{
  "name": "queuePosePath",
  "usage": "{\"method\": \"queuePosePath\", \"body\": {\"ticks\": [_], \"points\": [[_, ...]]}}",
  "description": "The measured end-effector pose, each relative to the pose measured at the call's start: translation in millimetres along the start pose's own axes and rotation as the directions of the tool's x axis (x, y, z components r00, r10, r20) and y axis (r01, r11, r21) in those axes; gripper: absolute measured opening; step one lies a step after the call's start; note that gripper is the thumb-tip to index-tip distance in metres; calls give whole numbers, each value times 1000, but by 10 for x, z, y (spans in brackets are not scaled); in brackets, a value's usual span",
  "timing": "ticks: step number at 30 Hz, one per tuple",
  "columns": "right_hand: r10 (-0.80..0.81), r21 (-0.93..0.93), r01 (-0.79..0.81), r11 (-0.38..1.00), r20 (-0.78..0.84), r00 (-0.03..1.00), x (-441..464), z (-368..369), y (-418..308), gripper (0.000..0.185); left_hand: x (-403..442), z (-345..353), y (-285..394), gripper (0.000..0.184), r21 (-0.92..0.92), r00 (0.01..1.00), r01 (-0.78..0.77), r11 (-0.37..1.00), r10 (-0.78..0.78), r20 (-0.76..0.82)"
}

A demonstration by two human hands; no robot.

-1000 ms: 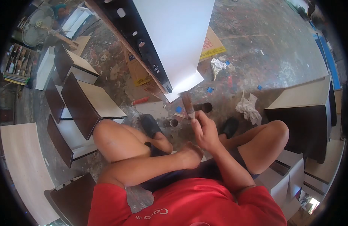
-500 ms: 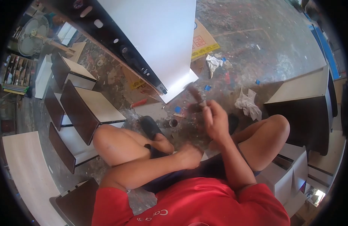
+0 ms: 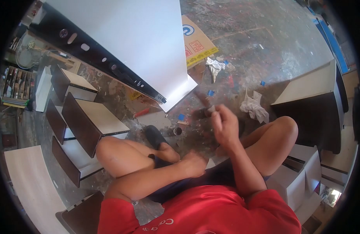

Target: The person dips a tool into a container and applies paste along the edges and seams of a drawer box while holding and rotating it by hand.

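Observation:
My right hand (image 3: 225, 126) is raised between the knees, its fingers closed around a slim brown tool (image 3: 202, 98). Motion blurs the tool, so its kind is unclear. A pale bit shows at the fingertips. My left hand (image 3: 193, 163) is curled into a loose fist over the lap, slightly blurred, and whatever it may hold is hidden. Beside it a small white patch (image 3: 210, 163) shows against the dark shorts. In front of me a white drawer (image 3: 148, 43) stands with a black slotted metal slide (image 3: 106, 62) along its edge. Neither hand touches it.
Brown-fronted drawers (image 3: 84, 124) stand at left, near a fan (image 3: 30, 50). A dark cabinet piece (image 3: 312, 105) sits at right. On the floor lie cardboard (image 3: 199, 43), crumpled white paper (image 3: 255, 107), a small open can (image 3: 175, 132) and a red-handled tool (image 3: 141, 112).
The view has shifted slightly, so the drawer and slide appear farther left and lower. Both hands stay in nearly the same places, still closed.

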State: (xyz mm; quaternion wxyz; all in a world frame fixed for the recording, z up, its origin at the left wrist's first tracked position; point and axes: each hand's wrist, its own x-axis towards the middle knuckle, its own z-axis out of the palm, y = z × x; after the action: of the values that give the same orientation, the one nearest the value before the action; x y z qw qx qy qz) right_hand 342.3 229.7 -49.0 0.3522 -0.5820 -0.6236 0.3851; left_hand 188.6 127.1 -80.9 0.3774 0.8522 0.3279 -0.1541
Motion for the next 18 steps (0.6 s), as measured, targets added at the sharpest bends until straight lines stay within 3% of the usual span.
{"method": "queuePosePath", "body": {"ticks": [2,5,6,10,14,17,18], "points": [[-134,-28,136,990,57,989,-83,90,-130,19,16,-8,11,49,13,1000,14,1000,-14,19],[-157,-116,163,980,59,986,-51,149,-116,19,43,-27,19,49,-8,999,15,1000,-14,47],[-131,-101,127,987,-31,991,0,151,5,19,45,-32,20,49,-23,998,13,1000,-12,54],[179,10,-178,984,-67,982,191,-146,-69,19,26,-34,30,46,-18,1000,17,1000,-17,0],[-190,-87,187,978,-26,981,-3,14,-115,21,8,-92,34,44,-36,1000,18,999,-18,15],[-116,-105,110,988,-53,992,78,22,-14,21,21,-91,35,44,-47,999,17,999,-14,48],[1,-79,-7,997,-77,997,133,-22,6,22,24,-88,44,45,-54,998,11,998,-8,56]]}}
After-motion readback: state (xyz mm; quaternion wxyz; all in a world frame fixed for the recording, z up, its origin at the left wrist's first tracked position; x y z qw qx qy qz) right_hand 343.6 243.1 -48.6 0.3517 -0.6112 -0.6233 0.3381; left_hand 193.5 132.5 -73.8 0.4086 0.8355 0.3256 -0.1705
